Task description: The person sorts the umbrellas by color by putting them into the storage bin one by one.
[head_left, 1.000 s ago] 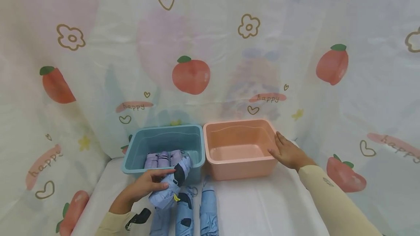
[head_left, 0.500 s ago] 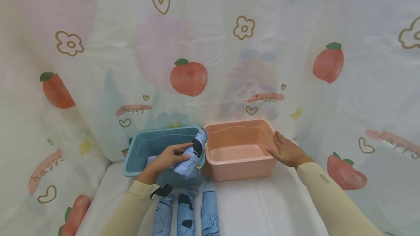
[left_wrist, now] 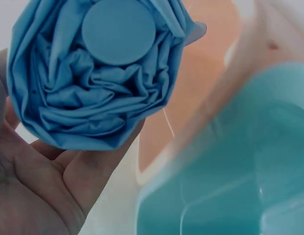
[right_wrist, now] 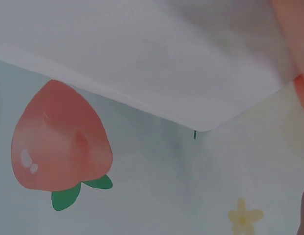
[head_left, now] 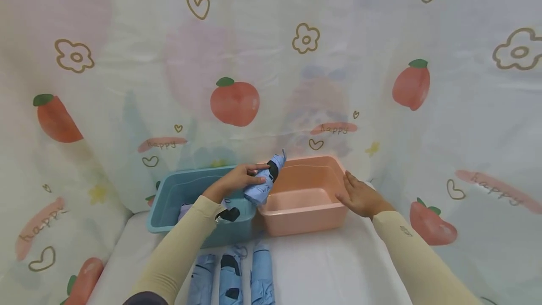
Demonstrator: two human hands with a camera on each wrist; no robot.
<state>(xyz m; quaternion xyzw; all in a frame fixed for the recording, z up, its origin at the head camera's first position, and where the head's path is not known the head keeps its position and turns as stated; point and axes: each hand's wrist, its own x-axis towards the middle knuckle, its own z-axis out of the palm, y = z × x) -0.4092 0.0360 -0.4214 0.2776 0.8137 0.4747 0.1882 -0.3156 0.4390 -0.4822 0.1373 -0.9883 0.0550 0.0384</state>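
Note:
My left hand [head_left: 235,181] grips a folded light-blue umbrella [head_left: 259,188] with a dark patch, tilted up to the right over the adjoining rims of two tubs. In the left wrist view the round end cap [left_wrist: 118,32] and bunched blue fabric [left_wrist: 93,127] face the camera, with the palm below. My right hand [head_left: 363,196] rests with straight fingers on the right rim of the peach-coloured tub [head_left: 305,222]. No umbrella shows inside that tub. In the teal tub [head_left: 158,222], a bit of a purple bundle [head_left: 184,210] shows beside my left sleeve, which hides the rest.
Three folded blue umbrellas lie side by side before the tubs: a left one [head_left: 202,279], a middle one [head_left: 230,279] and a right one [head_left: 262,272]. A white cloth [head_left: 330,267] covers the table. A fruit-printed curtain [head_left: 271,60] hangs behind.
My left hand has carried the blue umbrella up and rightward, from the teal tub's front edge to the peach tub's left side. My right hand stays on the peach tub's rim.

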